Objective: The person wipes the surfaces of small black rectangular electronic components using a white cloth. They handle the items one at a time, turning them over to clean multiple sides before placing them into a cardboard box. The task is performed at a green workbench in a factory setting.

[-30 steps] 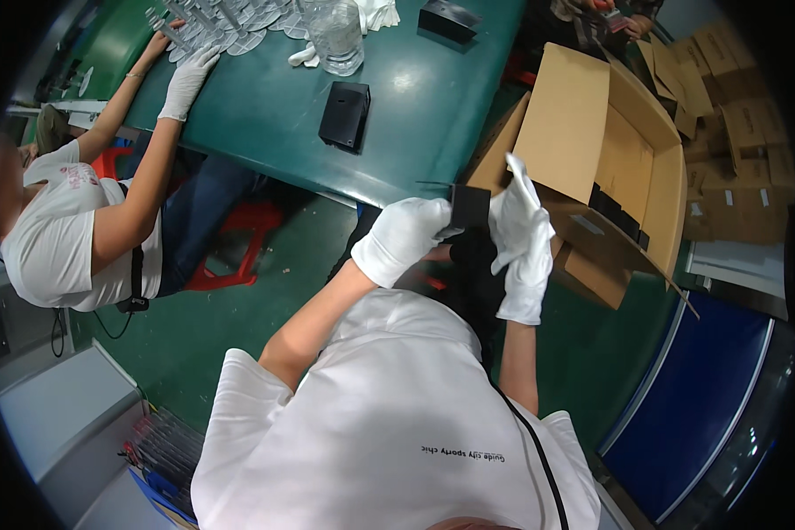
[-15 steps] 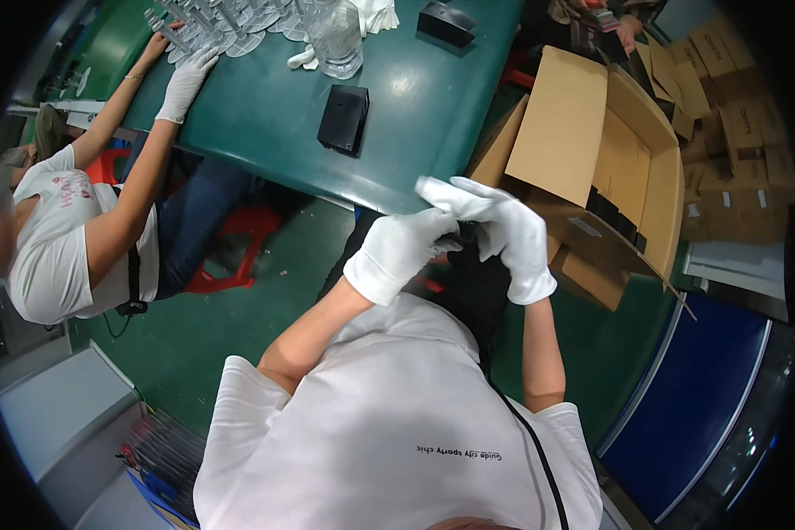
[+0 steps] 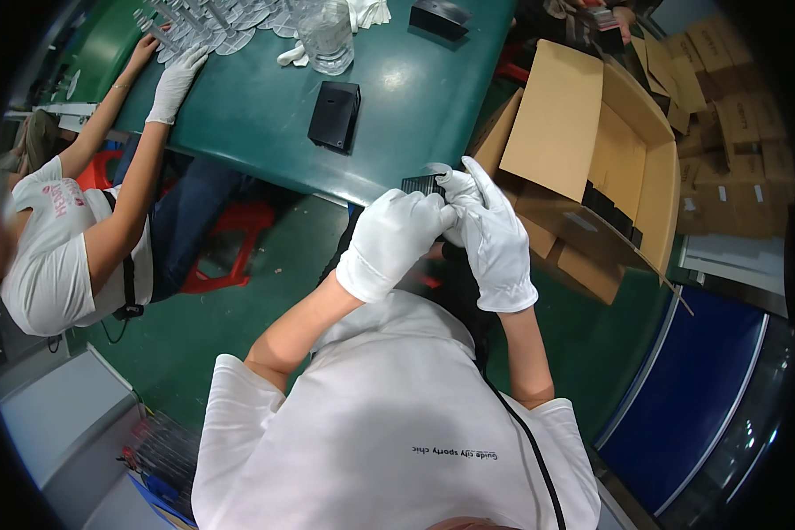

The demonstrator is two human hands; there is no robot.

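Note:
Both my hands wear white gloves and meet just off the table's near edge. My left hand (image 3: 390,243) is closed around a small black piece with a grid of slots (image 3: 424,184); most of it is hidden by the gloves. At that piece's right side, the fingers of my right hand (image 3: 493,238) are bent and pressed against it, with one finger pointing up. A thin pale edge shows above the piece, too small to name. Beyond my hands, a black box-shaped case (image 3: 334,117) rests on the green table (image 3: 238,124).
Farther back are another black case (image 3: 440,19), a clear glass jar (image 3: 325,40) and several clear stemmed pieces (image 3: 230,40). A co-worker's gloved hand (image 3: 178,84) is among those pieces. On the right, an open cardboard box (image 3: 552,115) holds black items (image 3: 609,212).
The slotted black piece has come up into clearer view between my hands. My right hand has turned from lying across the left to a more upright pose beside it.

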